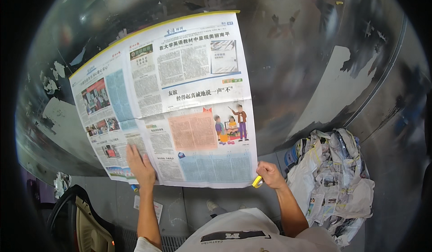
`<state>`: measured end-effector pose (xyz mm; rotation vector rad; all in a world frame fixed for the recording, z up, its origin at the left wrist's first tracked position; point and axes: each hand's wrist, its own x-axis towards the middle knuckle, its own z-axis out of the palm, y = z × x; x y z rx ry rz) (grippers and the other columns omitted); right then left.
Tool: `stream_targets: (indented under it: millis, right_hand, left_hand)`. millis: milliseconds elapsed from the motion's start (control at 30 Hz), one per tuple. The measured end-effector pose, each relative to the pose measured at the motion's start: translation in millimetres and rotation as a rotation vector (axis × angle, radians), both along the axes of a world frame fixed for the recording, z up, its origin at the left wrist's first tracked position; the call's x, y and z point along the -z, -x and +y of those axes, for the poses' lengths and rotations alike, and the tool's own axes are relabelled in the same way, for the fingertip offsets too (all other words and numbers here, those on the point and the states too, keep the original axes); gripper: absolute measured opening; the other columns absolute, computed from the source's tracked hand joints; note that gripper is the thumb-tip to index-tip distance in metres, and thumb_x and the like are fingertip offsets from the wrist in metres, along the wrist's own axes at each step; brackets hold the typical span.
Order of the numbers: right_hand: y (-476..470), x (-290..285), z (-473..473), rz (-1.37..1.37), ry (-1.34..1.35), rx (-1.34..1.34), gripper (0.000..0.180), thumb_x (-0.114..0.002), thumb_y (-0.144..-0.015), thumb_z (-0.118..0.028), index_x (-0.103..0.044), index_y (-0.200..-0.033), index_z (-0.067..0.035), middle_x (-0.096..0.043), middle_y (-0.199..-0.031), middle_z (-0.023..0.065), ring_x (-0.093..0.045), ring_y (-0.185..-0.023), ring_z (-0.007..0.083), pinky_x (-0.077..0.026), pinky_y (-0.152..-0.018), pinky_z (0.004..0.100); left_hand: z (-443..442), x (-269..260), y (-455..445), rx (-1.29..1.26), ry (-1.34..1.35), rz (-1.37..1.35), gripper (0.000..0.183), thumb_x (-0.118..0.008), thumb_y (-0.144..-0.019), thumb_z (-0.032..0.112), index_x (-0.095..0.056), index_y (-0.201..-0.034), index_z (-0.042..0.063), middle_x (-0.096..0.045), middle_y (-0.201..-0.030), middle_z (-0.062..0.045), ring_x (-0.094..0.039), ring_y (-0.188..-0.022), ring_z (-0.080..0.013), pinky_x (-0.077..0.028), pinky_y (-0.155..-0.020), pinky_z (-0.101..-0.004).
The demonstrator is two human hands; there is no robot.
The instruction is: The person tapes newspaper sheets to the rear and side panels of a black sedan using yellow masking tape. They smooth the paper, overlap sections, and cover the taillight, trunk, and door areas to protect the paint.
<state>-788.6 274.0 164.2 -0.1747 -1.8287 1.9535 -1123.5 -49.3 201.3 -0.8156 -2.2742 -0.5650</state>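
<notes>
A wide printed newspaper sheet (pixel 202 96) hangs against a dark, glossy, scuffed surface (pixel 270 66). Yellow tape (pixel 162 25) runs along its whole top edge. A horizontal fold crease crosses the middle. My left hand (pixel 141 166) lies flat on the lower part of the sheet, fingers pointing up and holding nothing. At the lower right corner my right hand (pixel 271 175) is curled around a roll of yellow tape (pixel 258 181), which is partly hidden by the fingers. Whether those fingers also pinch the paper's edge cannot be made out.
Crumpled newspaper (pixel 332 181) is heaped at the right, beside a blue container (pixel 291 156). A black-rimmed tan object (pixel 89 221) stands at lower left. Loose paper (pixel 157 211) lies on the grey floor near a floor grate (pixel 130 240). Pale, peeled-looking patches (pixel 320 93) mark the dark surface.
</notes>
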Motion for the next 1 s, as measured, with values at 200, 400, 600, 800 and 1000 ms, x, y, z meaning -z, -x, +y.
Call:
stream_targets:
  millis: [200, 400, 600, 800, 1000]
  right_hand:
    - [-4.9, 22.9, 10.5, 0.053, 0.038, 0.108, 0.015, -0.054, -0.103, -0.014, -0.057, -0.091, -0.004, -0.056, -0.078, 0.0015, -0.051, -0.071, 0.0096, -0.043, -0.066, 0.0249]
    - [105.9, 53.6, 35.5, -0.123, 0.545, -0.016, 0.044, -0.044, -0.106, -0.036, -0.053, -0.136, -0.005, -0.062, -0.109, 0.0093, -0.046, -0.064, 0.0036, -0.032, -0.049, 0.0178]
    - [72.0, 19.2, 32.8, 0.015, 0.624, -0.239, 0.036, -0.052, -0.104, -0.03, -0.058, -0.126, -0.002, -0.067, -0.108, 0.0054, -0.049, -0.066, 0.0035, -0.037, -0.052, 0.0161]
    - [104.6, 19.0, 16.3, -0.232, 0.087, 0.03, 0.024, -0.064, -0.098, -0.019, -0.065, -0.11, 0.002, -0.066, -0.09, 0.0014, -0.055, -0.071, 0.0045, -0.045, -0.058, 0.0221]
    - [123.6, 14.4, 4.3, -0.369, -0.039, 0.046, 0.026, -0.067, -0.096, -0.022, -0.067, -0.102, 0.004, -0.066, -0.084, 0.0018, -0.056, -0.074, 0.0063, -0.046, -0.064, 0.0239]
  left_hand:
    - [-82.5, 53.8, 39.1, -0.425, -0.447, -0.206, 0.059, -0.049, -0.101, 0.032, -0.041, -0.141, -0.01, -0.042, -0.145, -0.032, -0.04, -0.136, -0.0435, -0.028, -0.115, -0.0526]
    - [-48.1, 84.2, 52.8, 0.278, -1.686, -1.231, 0.054, -0.056, -0.099, 0.046, -0.049, -0.137, 0.009, -0.056, -0.137, -0.011, -0.056, -0.12, -0.0283, -0.045, -0.103, -0.0474]
    - [-70.9, 66.2, 14.0, 0.417, -1.764, -1.142, 0.023, -0.061, -0.099, 0.015, -0.063, -0.118, 0.003, -0.069, -0.115, -0.009, -0.064, -0.113, -0.0233, -0.051, -0.104, -0.0423]
    - [-90.7, 78.8, 31.5, 0.283, -1.703, -1.091, 0.019, -0.06, -0.1, 0.016, -0.061, -0.109, -0.001, -0.069, -0.111, -0.015, -0.069, -0.103, -0.0252, -0.058, -0.095, -0.0391]
    - [-74.4, 95.8, 42.8, 0.001, -1.563, -1.414, 0.063, -0.076, -0.088, 0.038, -0.048, -0.121, -0.009, -0.055, -0.128, -0.026, -0.063, -0.114, -0.038, -0.058, -0.093, -0.0483]
